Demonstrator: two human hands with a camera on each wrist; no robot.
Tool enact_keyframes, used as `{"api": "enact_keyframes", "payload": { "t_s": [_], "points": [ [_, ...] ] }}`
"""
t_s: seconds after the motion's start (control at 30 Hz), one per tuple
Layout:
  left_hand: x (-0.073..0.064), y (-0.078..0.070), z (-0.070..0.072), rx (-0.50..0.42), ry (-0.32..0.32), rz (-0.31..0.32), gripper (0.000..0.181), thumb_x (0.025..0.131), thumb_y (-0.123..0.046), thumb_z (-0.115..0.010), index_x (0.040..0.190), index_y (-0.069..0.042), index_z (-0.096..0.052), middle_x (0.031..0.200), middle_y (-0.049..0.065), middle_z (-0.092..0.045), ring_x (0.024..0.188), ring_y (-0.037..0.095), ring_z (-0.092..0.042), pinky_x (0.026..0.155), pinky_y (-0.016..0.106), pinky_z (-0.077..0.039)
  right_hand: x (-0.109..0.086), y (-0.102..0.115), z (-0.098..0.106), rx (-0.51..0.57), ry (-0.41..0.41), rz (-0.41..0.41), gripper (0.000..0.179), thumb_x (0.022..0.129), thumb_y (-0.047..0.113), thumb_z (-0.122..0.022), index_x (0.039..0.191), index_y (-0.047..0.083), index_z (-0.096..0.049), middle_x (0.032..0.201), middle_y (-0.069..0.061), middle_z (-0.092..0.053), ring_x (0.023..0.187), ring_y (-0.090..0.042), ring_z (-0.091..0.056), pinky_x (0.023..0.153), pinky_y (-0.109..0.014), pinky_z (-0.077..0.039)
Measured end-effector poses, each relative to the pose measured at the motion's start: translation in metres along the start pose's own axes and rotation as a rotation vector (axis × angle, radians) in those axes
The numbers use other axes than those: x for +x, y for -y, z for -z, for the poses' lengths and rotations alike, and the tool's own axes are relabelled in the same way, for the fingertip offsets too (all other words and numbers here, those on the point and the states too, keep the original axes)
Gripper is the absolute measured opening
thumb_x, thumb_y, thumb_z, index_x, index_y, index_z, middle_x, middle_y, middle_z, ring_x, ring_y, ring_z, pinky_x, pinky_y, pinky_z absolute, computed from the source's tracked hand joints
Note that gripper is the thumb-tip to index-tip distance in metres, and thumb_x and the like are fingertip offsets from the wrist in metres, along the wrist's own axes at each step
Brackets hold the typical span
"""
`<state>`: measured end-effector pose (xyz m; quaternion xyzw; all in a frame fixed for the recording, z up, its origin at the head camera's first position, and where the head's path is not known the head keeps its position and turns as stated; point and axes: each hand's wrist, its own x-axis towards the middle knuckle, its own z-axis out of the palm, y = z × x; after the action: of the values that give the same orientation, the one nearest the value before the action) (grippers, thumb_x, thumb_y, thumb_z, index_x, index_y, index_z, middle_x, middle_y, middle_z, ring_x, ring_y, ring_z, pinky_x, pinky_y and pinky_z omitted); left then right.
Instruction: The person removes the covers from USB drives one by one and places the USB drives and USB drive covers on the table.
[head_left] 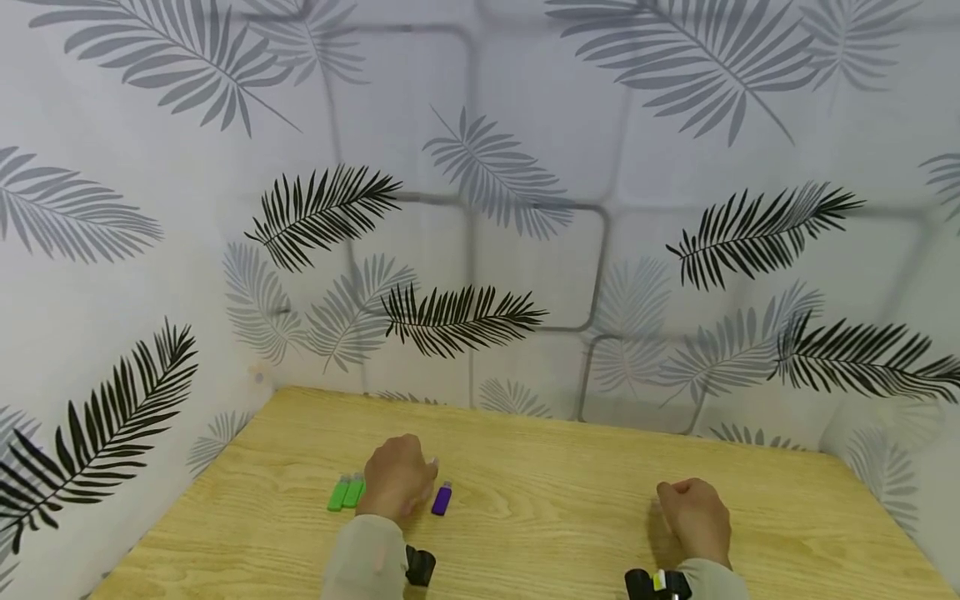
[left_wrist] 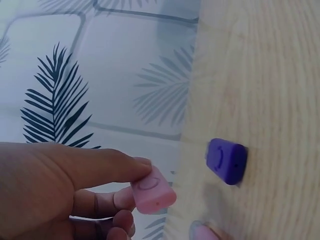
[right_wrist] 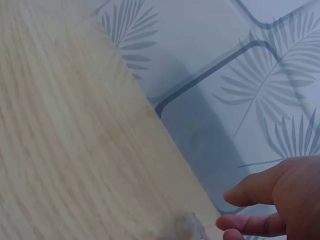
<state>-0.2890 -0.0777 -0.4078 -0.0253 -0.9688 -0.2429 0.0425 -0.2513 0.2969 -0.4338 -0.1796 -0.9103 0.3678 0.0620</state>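
Note:
My left hand (head_left: 397, 479) pinches a pink USB stick (left_wrist: 152, 192) between thumb and fingertips, above the table. Just to its right, a purple USB stick (head_left: 442, 499) lies on the wood. Part of another pink stick (left_wrist: 204, 233) with a clear cap shows at the bottom edge of the left wrist view. Two green USB sticks (head_left: 347, 492) lie side by side left of this hand, one partly hidden behind it. Off to the right, my right hand (head_left: 697, 517) hovers with loosely bent fingers. Close by its fingertips is a blurred, translucent piece (right_wrist: 190, 227).
Light wood-grain table (head_left: 540, 500) spans the work area. Behind it and at both sides hangs pale cloth (head_left: 540, 267) printed with grey and black leaves, meeting the table's back edge. Dark devices are strapped at the left wrist (head_left: 420, 567) and right wrist (head_left: 656, 583).

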Motion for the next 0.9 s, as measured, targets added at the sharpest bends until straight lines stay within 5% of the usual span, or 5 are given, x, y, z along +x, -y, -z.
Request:
{"api": "enact_keyframes", "payload": {
  "t_s": [0.2, 0.47, 0.7, 0.9],
  "points": [
    [0.000, -0.007, 0.006, 0.002, -0.011, -0.008, 0.046, 0.089, -0.028, -0.068, 0.051, -0.014, -0.046, 0.049, -0.002, -0.040, 0.043, 0.014, -0.040, 0.042, 0.029, -0.035, -0.002, 0.020, 0.006, -0.014, -0.024, 0.035, 0.043, 0.093, 0.030, -0.049, 0.111, -0.008, -0.059, 0.108, -0.027, -0.061, 0.093, -0.041, -0.058, 0.077, -0.051, -0.045],
    [-0.005, -0.018, 0.017, -0.006, -0.037, -0.034, 0.054, 0.091, -0.029, -0.067, 0.048, -0.016, -0.037, 0.045, -0.005, -0.025, 0.043, 0.012, -0.027, 0.041, 0.027, -0.028, -0.017, 0.059, 0.013, 0.003, -0.005, 0.088, 0.041, 0.094, 0.033, -0.051, 0.113, -0.003, -0.059, 0.097, -0.020, -0.065, 0.082, -0.033, -0.060, 0.068, -0.045, -0.046],
    [-0.012, -0.027, 0.027, -0.100, -0.004, -0.107, 0.027, 0.092, -0.027, -0.066, 0.073, -0.013, -0.054, 0.060, -0.005, -0.054, 0.053, 0.013, -0.049, 0.054, 0.031, -0.039, -0.033, 0.088, 0.010, 0.006, -0.010, 0.195, 0.037, 0.094, 0.032, -0.055, 0.111, 0.000, -0.062, 0.097, -0.017, -0.065, 0.080, -0.029, -0.060, 0.064, -0.042, -0.047],
    [-0.015, -0.032, 0.034, -0.207, 0.067, -0.156, 0.024, 0.095, -0.026, -0.063, 0.077, -0.011, -0.053, 0.062, -0.004, -0.059, 0.053, 0.015, -0.060, 0.056, 0.031, -0.043, -0.046, 0.106, 0.007, 0.014, -0.031, 0.272, 0.034, 0.094, 0.031, -0.056, 0.109, 0.001, -0.063, 0.091, -0.013, -0.065, 0.074, -0.024, -0.059, 0.061, -0.039, -0.046]
  ]
}}
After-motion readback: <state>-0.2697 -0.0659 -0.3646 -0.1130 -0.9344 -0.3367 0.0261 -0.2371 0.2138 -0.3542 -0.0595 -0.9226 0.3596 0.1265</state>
